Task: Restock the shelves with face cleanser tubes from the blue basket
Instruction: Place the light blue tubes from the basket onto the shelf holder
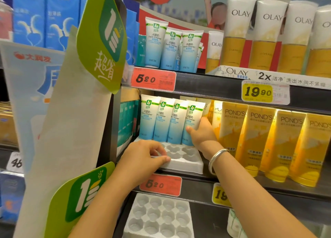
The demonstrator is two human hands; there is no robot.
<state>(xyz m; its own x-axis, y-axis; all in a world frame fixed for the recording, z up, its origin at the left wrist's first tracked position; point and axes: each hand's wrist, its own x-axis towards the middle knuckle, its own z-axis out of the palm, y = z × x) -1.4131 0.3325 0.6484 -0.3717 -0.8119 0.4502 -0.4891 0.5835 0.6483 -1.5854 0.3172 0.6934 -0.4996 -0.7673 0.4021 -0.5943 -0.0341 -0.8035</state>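
Several white-and-blue face cleanser tubes (pixel 162 120) stand in a row at the back of a white moulded tray (pixel 186 163) on the middle shelf. My right hand (pixel 201 133) grips the rightmost tube (pixel 192 119), thumb across its front and fingers behind it. My left hand (pixel 146 156) holds the tray's front left edge with curled fingers. More of the same tubes (pixel 171 49) stand on the shelf above. The blue basket is out of view.
Yellow Pond's tubes (pixel 259 142) crowd the shelf right of my right hand. Olay tubes (pixel 268 33) fill the upper right. An unfilled white tray (pixel 159 218) lies on the lower shelf. A green sign (pixel 105 39) and a paper banner (pixel 71 130) hang at left.
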